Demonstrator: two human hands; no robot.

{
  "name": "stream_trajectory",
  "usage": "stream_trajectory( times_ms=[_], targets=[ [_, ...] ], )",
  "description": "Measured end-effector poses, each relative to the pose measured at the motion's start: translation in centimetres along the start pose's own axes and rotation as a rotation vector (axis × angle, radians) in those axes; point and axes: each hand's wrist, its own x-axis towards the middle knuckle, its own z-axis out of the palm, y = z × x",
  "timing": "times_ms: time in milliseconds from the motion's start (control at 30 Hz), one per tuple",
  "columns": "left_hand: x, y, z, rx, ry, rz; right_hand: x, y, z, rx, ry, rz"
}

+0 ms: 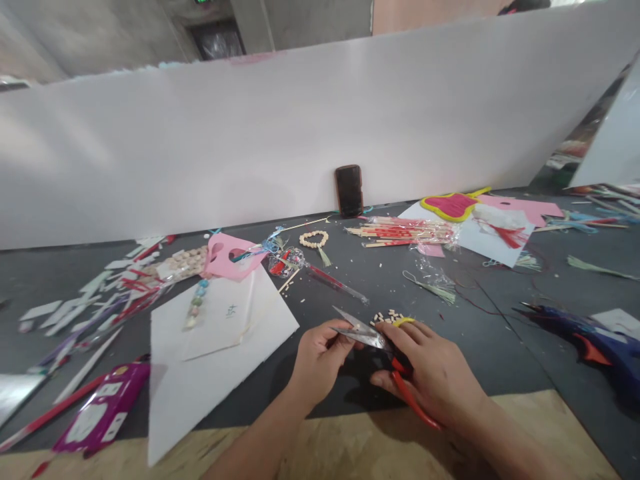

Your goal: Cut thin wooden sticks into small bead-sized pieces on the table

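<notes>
My right hand [433,367] is closed around the red handles of a pair of scissors [369,337], whose blades are spread and point up and to the left. Right at the blades, my left hand [320,360] has its thumb and fingers pinched together; whatever small piece it holds is too hidden to name. Just beyond my right hand lie many small pale cut pieces [389,316] and a bit of something yellow [404,321]. Farther back rests a heart-shaped ring of beads [314,239] with a green tassel.
A phone [349,191] leans on the white partition [225,153]. Bundled sticks [405,231] lie at the back. White board [200,393], pink cutout [235,259] and purple packet [107,407] are left; a blue glue gun [585,343] lies right.
</notes>
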Motion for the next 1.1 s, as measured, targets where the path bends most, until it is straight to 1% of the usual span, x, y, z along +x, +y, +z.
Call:
stream_trajectory(
  times_ms=[133, 300, 433, 633, 800, 933, 1100],
  targets=[
    [0.1, -0.1, 0.0, -0.008, -0.027, -0.031, 0.1, 0.2, 0.1, 0.005, -0.014, -0.003],
    [0.2, -0.4, 0.2, -0.012, -0.033, -0.064, -0.1, 0.7, 0.9, -0.032, 0.033, -0.038],
    [0.2, -0.4, 0.2, 0.004, -0.034, -0.05, -0.4, 1.0, 1.3, -0.061, 0.051, -0.054],
    [0.2, -0.5, 0.2, 0.032, -0.026, -0.018, -0.4, 0.8, 1.3, -0.089, 0.074, -0.057],
    [0.2, -0.5, 0.4, -0.008, 0.003, -0.027, -0.2, 0.9, 1.6, -0.097, 0.041, -0.024],
    [0.2, -0.2, 0.3, -0.011, 0.043, -0.024, -0.2, 0.8, 1.3, -0.057, 0.022, -0.007],
    [0.0, 0.1, 0.0, 0.015, 0.015, -0.006, 0.0, 0.1, 0.3, 0.002, 0.024, 0.009]
  ],
)
